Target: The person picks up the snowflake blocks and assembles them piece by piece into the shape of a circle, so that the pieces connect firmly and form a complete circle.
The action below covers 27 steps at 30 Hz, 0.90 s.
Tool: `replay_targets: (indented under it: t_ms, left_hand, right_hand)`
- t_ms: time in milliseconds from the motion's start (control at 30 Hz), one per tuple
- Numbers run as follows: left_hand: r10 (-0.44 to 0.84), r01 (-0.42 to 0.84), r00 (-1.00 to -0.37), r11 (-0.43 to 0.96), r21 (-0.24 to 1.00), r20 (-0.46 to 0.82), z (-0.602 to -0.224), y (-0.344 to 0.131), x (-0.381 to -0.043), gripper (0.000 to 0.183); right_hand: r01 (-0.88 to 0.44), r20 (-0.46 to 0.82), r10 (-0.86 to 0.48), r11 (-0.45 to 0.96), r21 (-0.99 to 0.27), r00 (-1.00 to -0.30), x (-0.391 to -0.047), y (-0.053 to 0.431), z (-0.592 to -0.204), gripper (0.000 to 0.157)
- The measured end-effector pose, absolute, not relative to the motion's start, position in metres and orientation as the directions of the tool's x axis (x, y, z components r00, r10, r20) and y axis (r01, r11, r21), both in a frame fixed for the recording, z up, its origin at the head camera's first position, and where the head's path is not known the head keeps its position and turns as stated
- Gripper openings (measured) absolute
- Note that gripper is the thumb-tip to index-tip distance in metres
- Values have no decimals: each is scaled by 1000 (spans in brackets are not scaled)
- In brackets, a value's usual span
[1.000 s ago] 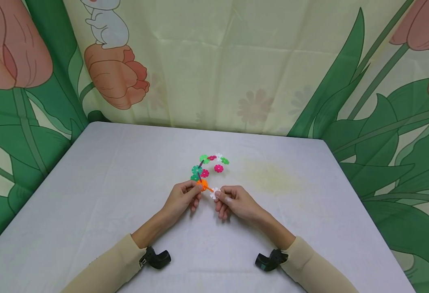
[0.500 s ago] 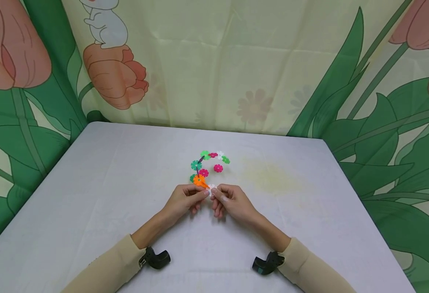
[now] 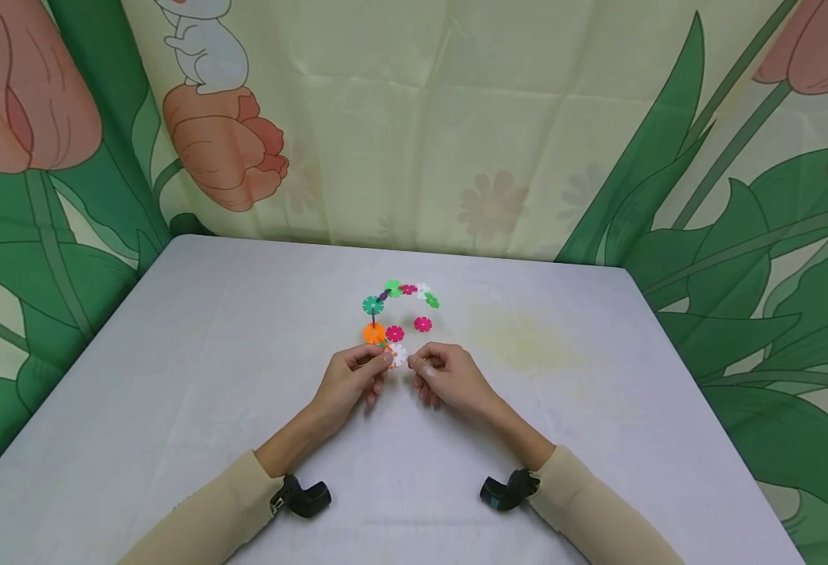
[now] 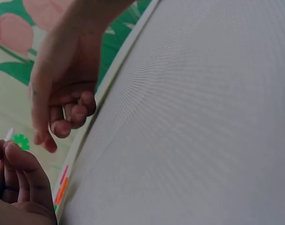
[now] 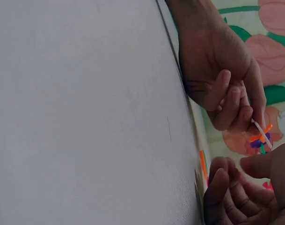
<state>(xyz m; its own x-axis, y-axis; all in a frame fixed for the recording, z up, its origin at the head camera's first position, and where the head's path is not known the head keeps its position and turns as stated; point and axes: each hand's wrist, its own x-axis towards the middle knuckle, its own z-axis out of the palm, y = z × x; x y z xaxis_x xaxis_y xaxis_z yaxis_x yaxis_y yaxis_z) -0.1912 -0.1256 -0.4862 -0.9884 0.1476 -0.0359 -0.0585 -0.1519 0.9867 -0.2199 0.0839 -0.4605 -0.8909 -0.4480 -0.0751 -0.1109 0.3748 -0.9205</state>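
My left hand point(image 3: 353, 373) pinches a white plastic snowflake disc point(image 3: 398, 355) between thumb and fingers. That disc is the near end of a curved chain of slotted discs. From it the chain runs through an orange disc point(image 3: 374, 333), a purple one seen edge-on, a teal disc point(image 3: 373, 305), then light green, pink and white to a green disc point(image 3: 432, 300) at the far end. My right hand point(image 3: 449, 375) is just right of the white disc, fingers loosely bent and holding nothing. In the right wrist view a gap shows between its thumb and the white disc point(image 5: 262, 133).
Two pink discs, one point(image 3: 395, 333) near the chain and another point(image 3: 423, 324) to its right, lie on the white-covered table point(image 3: 209, 353). Partly hidden behind the left fingers are small orange and green bits. A printed curtain point(image 3: 414, 157) hangs behind the table.
The right hand has let go of the white disc and drawn slightly away. The left hand has shifted its grip from the orange disc to the white one, and the chain has swung up and left.
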Motion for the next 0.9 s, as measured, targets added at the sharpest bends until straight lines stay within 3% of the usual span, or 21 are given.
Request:
replay_targets:
  t_ms: [100,267,400,567,700,900]
  left_hand:
    - [117,-49,-993,-163,985,-30,-485,-126,-190,24]
    - [85,-47,-996,-185,982,-32,-485,-127,-190,18]
    - [102,-44,-994,-188,981,-25,-486,-126,-191,17]
    - [114,-40,-993,-178,983,-19,-486,-126,-192,20]
    - [118,-38,-993,-172,984,-17,-486,-125,-193,24]
    - [108,-47,-994,-170,984,-29,-487,-124,-193,21]
  right_hand:
    - [-189,-51,-441,484,-854,-896,-228,79,-461,15]
    - [-363,48,-473,604,-709,-880,-240,67,-465,24]
    - [-443,87,-508,639,-629,-857,-246,62,-465,12]
    - [-455,82,-522,643,-616,-849,-249,60,-464,30]
    - [-416,70,-490,647,-639,-869,-250,60,-463,14]
    - [-305,4,-436,624,-720,-900,-247,66,-460,12]
